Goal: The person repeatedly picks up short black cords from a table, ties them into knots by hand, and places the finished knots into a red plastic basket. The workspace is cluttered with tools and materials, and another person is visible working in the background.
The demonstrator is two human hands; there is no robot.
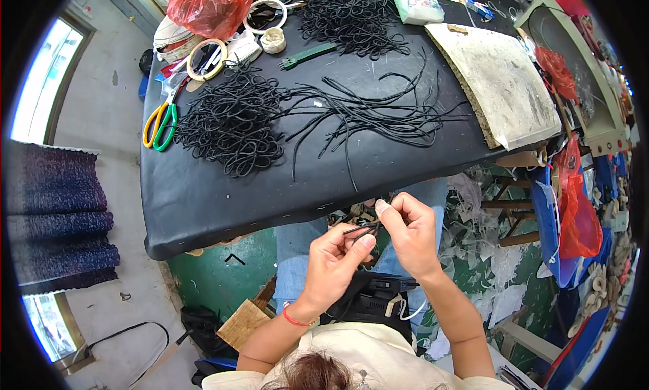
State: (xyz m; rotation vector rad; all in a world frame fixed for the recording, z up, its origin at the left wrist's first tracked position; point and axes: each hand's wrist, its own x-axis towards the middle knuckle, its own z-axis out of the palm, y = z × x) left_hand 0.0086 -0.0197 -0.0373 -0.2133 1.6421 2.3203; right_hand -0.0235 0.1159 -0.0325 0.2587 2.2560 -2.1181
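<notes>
- I watch from far off and see the black cord (358, 230) up over the lap, just off the near edge of the black table (223, 204).
- The left hand (332, 253) has the cord pinched between thumb and finger.
- The right hand (411, 232) is right beside it, thumb and finger bent in close. I cannot tell if they have cord between them.
- I think the cord is light, soft and bendy, a bit smooth, and not easy to break. I'd pinch it near its end so it can't flop.
- On the table lie loose black cords (378, 112), a looped black heap (233, 119) and scissors (162, 125).
</notes>
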